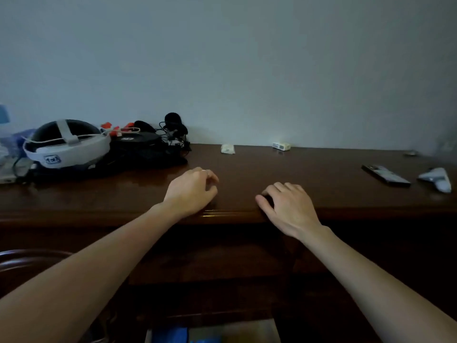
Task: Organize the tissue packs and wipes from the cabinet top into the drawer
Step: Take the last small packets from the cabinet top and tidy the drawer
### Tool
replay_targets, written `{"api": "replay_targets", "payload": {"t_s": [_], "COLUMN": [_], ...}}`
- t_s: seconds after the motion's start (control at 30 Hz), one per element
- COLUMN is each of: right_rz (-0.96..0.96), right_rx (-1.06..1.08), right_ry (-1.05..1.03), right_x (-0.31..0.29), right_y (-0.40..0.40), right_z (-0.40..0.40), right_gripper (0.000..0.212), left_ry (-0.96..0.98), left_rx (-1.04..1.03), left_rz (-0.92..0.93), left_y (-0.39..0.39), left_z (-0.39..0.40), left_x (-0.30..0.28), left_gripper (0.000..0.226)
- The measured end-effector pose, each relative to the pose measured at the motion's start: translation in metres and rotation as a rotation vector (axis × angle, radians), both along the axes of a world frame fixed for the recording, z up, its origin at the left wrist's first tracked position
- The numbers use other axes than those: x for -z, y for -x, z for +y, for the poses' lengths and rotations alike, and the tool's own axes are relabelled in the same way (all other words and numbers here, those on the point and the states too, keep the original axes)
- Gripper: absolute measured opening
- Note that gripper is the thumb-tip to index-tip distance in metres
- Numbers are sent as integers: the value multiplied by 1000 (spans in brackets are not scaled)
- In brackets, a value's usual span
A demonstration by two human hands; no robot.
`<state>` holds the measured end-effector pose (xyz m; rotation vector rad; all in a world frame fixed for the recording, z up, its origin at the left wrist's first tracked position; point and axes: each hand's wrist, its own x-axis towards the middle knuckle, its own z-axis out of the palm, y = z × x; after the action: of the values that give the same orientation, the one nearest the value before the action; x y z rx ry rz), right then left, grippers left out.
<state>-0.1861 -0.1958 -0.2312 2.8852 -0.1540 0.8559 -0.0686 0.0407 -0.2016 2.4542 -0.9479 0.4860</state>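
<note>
Here, tissue pack [227, 149] lies well beyond both hands' loosely curled, empty fingers [286, 188].

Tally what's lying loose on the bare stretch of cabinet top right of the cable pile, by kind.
Small white packs by the wall: 2, one and another
Dark flat remote-like device: 1
White handheld device: 1
Small unclear item near the far right wall: 1
Total: 5
</note>
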Motion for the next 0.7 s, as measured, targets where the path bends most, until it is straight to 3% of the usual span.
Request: {"api": "replay_targets", "payload": {"t_s": [0.1,0.2,0.3,0.5,0.7], "right_rz": [-48,84,210,0,159], "right_rx": [-51,-25,75,175,385], "right_ry": [-37,-159,-130,-20,-81], "right_x": [-12,-28,-36,-38,-31], "right_y": [-23,-66,-122,-224,-301], "right_z": [-17,-40,-70,-133,-205], "right_gripper": [58,63,52,31,53], "left_ry": [-39,-81,-77,-69,-180], "left_rx": [-7,-53,-98,-110,-149], "left_rz": [9,5,1,-111,-68], "left_y": [-36,-76,-119,-195,-269], "left_z": [-26,-64,-110,-191,-230], "left_x": [-3,-3,7,18,21], "left_gripper": [22,28,41,55,71]}}
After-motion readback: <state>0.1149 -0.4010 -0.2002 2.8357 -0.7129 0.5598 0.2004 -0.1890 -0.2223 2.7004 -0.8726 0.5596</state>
